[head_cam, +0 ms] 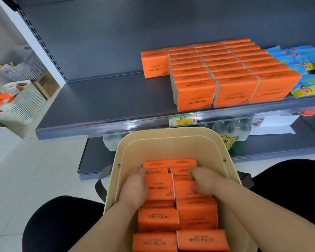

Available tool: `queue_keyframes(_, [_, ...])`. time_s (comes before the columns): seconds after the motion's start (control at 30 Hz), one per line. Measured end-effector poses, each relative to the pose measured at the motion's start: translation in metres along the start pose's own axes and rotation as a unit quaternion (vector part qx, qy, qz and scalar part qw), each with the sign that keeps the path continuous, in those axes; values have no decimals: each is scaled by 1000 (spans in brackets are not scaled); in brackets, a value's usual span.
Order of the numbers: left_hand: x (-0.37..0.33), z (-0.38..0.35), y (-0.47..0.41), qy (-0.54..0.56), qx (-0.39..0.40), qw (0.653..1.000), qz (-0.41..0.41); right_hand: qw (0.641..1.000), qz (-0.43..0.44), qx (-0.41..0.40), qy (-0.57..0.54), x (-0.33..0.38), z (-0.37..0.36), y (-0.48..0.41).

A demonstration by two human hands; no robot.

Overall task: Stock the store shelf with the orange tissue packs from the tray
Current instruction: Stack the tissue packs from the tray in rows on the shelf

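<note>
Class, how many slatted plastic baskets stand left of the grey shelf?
2: a pale grey slatted plastic basket further back, a white slatted plastic basket nearer. More may lie hidden.

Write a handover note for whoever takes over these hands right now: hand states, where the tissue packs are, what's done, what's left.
Left hand: grips an orange plastic-wrapped tissue pack in the left column of the beige plastic tray.
Right hand: grips the neighbouring orange pack in the right column.
Done: rows of stocked orange packs stand on the right part of the grey metal shelf, beside blue-and-yellow packets.
Left: several packs remain in the tray. Likely next: lift both gripped packs and extend the rows leftward.
</note>
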State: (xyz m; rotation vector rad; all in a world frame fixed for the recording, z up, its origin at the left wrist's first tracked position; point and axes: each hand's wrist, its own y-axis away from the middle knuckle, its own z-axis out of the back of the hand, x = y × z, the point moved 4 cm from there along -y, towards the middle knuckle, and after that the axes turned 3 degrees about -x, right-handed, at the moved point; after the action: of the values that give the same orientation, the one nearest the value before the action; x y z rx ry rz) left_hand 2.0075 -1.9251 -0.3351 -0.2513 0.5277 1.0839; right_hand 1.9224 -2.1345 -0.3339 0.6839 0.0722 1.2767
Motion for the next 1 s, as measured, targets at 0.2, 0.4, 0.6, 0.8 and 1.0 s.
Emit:
queue_keyframes(0.2, [-4, -1, -1, -16, 27, 999, -9, 998, 31, 20, 48, 6, -2, 18])
queue_keyframes(0.4, [-13, -14, -6, -123, 125, 984, -33, 993, 34, -82, 81, 12, 4, 38])
queue_keyframes(0.6, [-12, -26, -12, -250, 184, 950, -17, 990, 22, -107, 85, 8, 6, 43])
queue_keyframes(0.8, [-12, -28, -9, -243, 238, 940, -2, 985, 15, -143, 92, 9, 11, 42])
queue_keyframes(1.0, [-19, -17, -10, -103, 258, 960, 43, 982, 8, -153, 106, 9, 14, 44])
